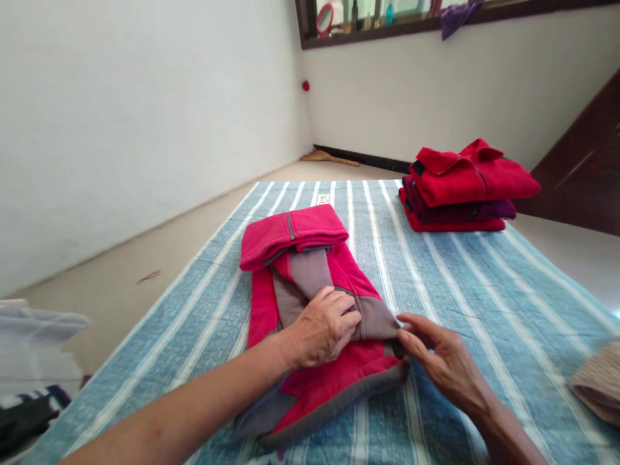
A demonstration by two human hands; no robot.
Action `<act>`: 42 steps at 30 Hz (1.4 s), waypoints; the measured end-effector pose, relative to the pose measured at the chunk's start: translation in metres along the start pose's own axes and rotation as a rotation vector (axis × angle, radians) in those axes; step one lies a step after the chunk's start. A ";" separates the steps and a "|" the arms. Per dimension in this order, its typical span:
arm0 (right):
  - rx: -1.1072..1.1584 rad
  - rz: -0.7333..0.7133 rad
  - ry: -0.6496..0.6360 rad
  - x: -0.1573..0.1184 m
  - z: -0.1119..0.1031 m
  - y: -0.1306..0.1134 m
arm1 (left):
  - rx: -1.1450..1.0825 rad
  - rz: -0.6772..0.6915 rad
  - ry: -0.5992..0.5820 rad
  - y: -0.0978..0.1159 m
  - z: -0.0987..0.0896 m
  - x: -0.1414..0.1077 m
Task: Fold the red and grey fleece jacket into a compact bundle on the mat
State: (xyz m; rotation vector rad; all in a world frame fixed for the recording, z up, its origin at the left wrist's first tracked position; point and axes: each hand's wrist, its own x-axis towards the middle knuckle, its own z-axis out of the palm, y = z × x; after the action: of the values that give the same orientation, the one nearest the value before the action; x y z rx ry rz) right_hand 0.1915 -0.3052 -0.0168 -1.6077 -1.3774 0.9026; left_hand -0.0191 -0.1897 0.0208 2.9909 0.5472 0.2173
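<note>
A pink-red and grey jacket (334, 381) lies partly folded on the bed, its collar end (295, 232) turned over at the far side. A zip line runs across that collar. My left hand (322, 326) rests on the middle of the jacket with its fingers curled into the grey fabric; its fingertips are hidden. At the jacket's right edge, my right hand (443, 358) pinches a corner of the grey panel between thumb and forefinger. The dark grey hem is nearest me and slightly rumpled.
A blue striped bedsheet (387, 271) covers the bed. Folded red and purple clothes (475, 181) are stacked at the far right. A beige cloth (600, 381) lies at the right edge. White and dark fabrics (33, 361) are at the left. A broom (334, 158) lies on the floor.
</note>
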 end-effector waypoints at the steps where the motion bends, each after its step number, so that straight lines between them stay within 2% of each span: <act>1: 0.003 0.052 0.006 0.002 0.002 0.001 | 0.006 0.015 -0.041 0.000 -0.003 0.002; 3: -0.045 0.102 0.017 0.006 0.006 0.003 | 0.008 0.056 -0.117 -0.001 -0.009 0.007; 7: -0.142 0.106 0.017 0.011 0.012 0.010 | -0.006 0.103 -0.272 -0.007 -0.020 0.017; 10: -0.136 0.109 0.011 0.010 0.012 0.014 | -0.054 0.132 -0.309 -0.013 -0.023 0.020; 15: -0.107 0.136 -0.005 0.007 0.011 0.016 | -0.148 0.184 -0.205 -0.019 -0.018 0.015; 21: -0.112 0.118 0.004 0.007 0.010 0.017 | -0.194 0.192 -0.057 -0.014 -0.008 0.006; 25: -0.119 0.125 0.026 0.006 0.010 0.016 | -0.196 0.207 -0.100 -0.011 -0.002 0.004; 32: -0.035 0.170 0.027 0.005 0.008 0.013 | -0.161 0.132 -0.149 -0.008 -0.002 0.001; 36: 0.064 0.195 0.054 0.003 0.001 0.005 | -0.167 0.155 -0.109 -0.010 -0.004 0.000; 42: 0.267 0.253 0.027 0.001 -0.002 -0.001 | -0.204 0.144 0.005 -0.013 -0.001 -0.003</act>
State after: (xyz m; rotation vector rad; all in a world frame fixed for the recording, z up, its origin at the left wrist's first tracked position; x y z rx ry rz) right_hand 0.1934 -0.3041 -0.0153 -1.6001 -0.9994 1.1566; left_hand -0.0260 -0.1787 0.0195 2.8318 0.2893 0.2737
